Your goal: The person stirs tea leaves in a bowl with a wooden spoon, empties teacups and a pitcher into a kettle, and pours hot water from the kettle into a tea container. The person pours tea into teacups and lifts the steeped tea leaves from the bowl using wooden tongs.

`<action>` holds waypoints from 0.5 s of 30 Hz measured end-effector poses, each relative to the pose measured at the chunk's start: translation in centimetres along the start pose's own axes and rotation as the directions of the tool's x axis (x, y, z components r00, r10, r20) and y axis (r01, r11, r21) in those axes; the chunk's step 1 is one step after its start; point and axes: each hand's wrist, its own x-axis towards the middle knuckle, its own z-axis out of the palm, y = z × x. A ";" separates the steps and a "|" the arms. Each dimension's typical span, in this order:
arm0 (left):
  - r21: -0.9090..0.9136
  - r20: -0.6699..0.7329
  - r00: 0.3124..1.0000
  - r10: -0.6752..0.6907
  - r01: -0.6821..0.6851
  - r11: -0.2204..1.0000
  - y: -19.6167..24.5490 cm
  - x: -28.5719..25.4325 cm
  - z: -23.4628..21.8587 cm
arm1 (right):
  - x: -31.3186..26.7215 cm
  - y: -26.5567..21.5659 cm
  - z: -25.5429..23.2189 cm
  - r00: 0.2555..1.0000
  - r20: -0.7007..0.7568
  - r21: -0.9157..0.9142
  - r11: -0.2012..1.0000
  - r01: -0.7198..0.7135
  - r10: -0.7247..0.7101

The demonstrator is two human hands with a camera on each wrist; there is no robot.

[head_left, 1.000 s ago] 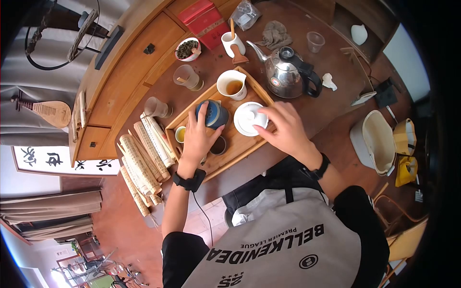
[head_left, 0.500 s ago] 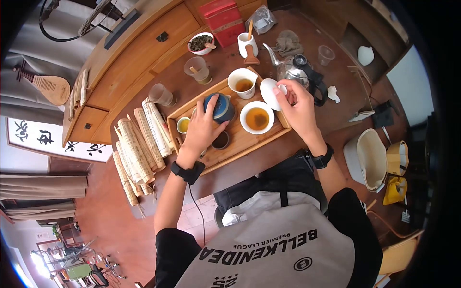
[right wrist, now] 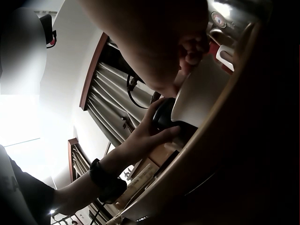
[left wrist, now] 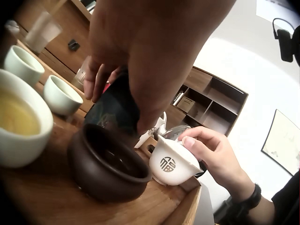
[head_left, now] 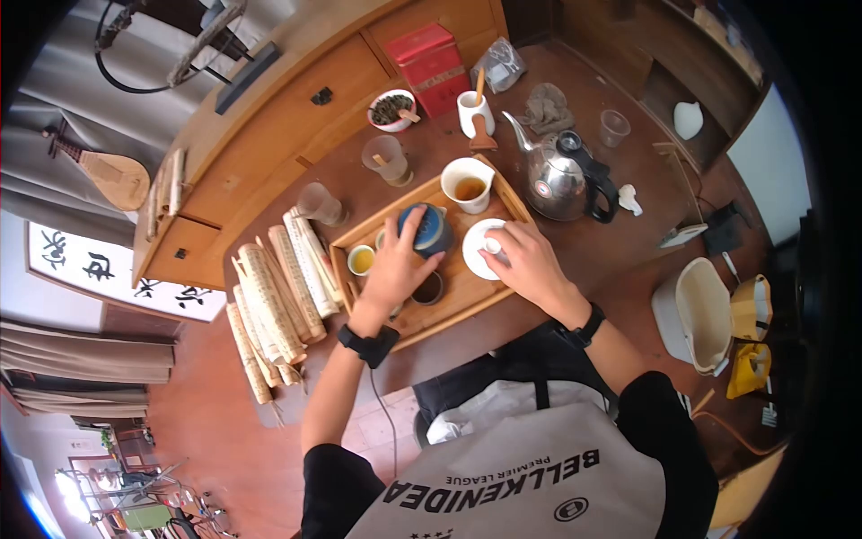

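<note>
In the head view the left hand [head_left: 391, 271] holds a dark blue round vessel [head_left: 435, 235] from above, fingers and thumb around it. The right hand [head_left: 533, 260] pinches the knob of a white lid [head_left: 476, 252], which covers a white bowl. The left wrist view shows that bowl [left wrist: 168, 162] with a dark character on its side and the right hand [left wrist: 213, 152] at its top. Beside the blue vessel are a dark brown cup [left wrist: 105, 164] and a cup of yellow liquid [head_left: 361, 260]. A white pitcher [head_left: 467, 184] holds amber liquid.
Around the wooden tray [head_left: 449, 316] stand a steel kettle [head_left: 555, 184], two clear cups, a bowl of leaves [head_left: 391, 110] and a red box [head_left: 426, 67]. Rolled scrolls [head_left: 269, 301] lie at the left. A white bin [head_left: 691, 314] is at the right.
The right hand lifted the white lid off the bowl, showing amber liquid, and has brought it back over the bowl. The left hand has kept its hold on the blue vessel.
</note>
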 end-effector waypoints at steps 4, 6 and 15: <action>-0.119 -0.022 0.999 -0.031 0.028 0.992 0.1 0.1 0.1 | 0.2 -0.3 -0.8 0.998 -0.062 0.039 0.999 -0.010 0.013; -0.133 -0.022 0.999 -0.043 0.040 0.990 -0.1 0.2 0.2 | -0.3 -0.1 -1.9 0.994 -0.101 0.042 0.999 -0.025 0.029; -0.239 -0.015 1.000 -0.011 0.007 0.971 -2.4 0.1 1.2 | -5.5 4.0 -3.3 0.887 -0.341 0.171 0.948 -0.268 0.312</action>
